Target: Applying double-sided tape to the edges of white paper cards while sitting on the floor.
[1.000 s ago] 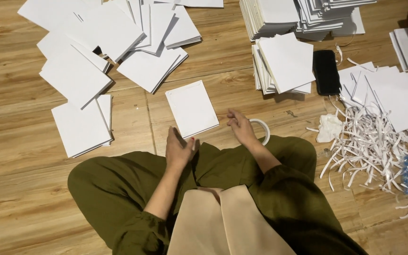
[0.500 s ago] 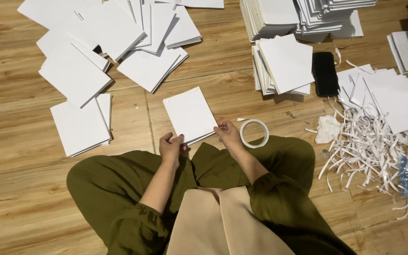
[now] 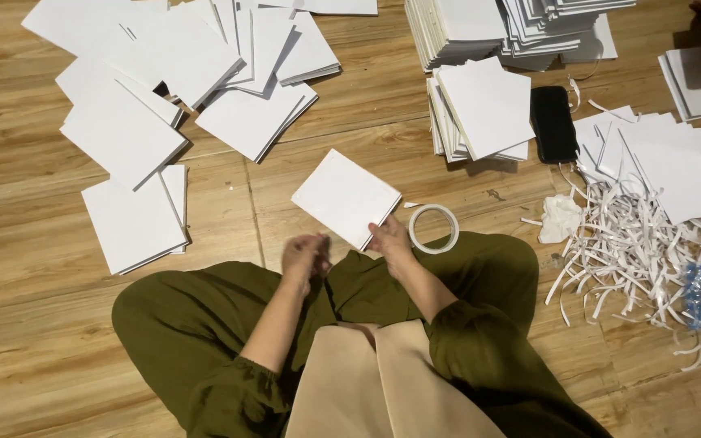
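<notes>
Right hand pinches the white card by its near corner; left hand, blurred, curls empty beside it.

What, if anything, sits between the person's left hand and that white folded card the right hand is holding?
Nothing visible does. The left hand is just off the near edge of the white folded card, with only bare wooden floor between. The right hand grips the card's corner; the tape roll lies off to its right.
</notes>
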